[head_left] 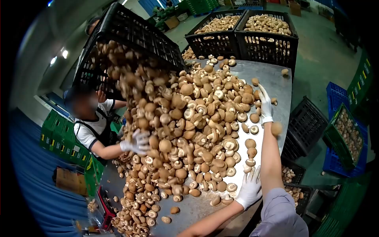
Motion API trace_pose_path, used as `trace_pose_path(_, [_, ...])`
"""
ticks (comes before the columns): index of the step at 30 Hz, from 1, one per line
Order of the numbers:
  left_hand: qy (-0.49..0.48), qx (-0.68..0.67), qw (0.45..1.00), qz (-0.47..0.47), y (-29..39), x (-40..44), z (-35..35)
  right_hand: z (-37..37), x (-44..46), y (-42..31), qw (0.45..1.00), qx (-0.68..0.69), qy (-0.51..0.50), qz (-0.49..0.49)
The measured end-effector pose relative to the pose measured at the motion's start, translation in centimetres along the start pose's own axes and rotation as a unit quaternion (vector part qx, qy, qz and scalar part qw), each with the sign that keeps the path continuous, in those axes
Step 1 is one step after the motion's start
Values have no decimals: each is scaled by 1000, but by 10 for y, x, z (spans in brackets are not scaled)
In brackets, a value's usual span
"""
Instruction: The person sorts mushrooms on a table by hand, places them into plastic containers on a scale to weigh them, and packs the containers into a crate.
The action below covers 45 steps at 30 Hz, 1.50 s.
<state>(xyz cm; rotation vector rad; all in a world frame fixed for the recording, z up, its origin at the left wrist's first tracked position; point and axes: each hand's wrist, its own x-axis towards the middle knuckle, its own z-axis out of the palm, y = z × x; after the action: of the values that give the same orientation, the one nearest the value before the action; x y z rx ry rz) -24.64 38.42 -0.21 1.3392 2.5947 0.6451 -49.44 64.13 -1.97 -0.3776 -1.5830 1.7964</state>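
Observation:
A large heap of brown mushrooms (205, 118) covers much of a metal table (252, 73). More mushrooms pour, blurred, from a tilted black crate (142, 35) at the upper left. My left hand (249, 189), in a white glove, rests by the heap's near right edge, fingers spread, its tips next to a short row of mushrooms. Farther up, my right hand (265, 103), also gloved, lies along the heap's right side with fingers stretched out and a mushroom at its fingertips. Neither hand grips anything. One blurred mushroom (276, 128) shows against my right forearm.
A co-worker (92, 128) at the left reaches a gloved hand (136, 142) over the heap. Another person is partly hidden behind the tilted crate. Two full black crates (266, 49) stand beyond the table. Right of it are an empty black crate (306, 126) and a green crate (345, 136) of mushrooms.

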Motion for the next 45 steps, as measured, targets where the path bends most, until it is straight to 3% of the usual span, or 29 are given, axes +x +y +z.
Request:
trace_pose_path(3, [-27,18,999,-14,-2,14,-3,-1,3,-10,996,65,-27,53])
trace_pose_path(6, [-20,6,1000,-17,-1,14,-4,-4,19,12,995,51,-84,-33])
trace_pose_path(11, [-14,11,1000,-25,-1,16,-6,-2,24,11,993,45,-105,-27])
trace_pose_path(27, [28,5,999,-31,-4,13,8,-1,32,25,990,52,-125,-27])
trace_pose_path(45, [1,17,999,-29,-6,12,11,-3,35,34,988,54,-141,-38])
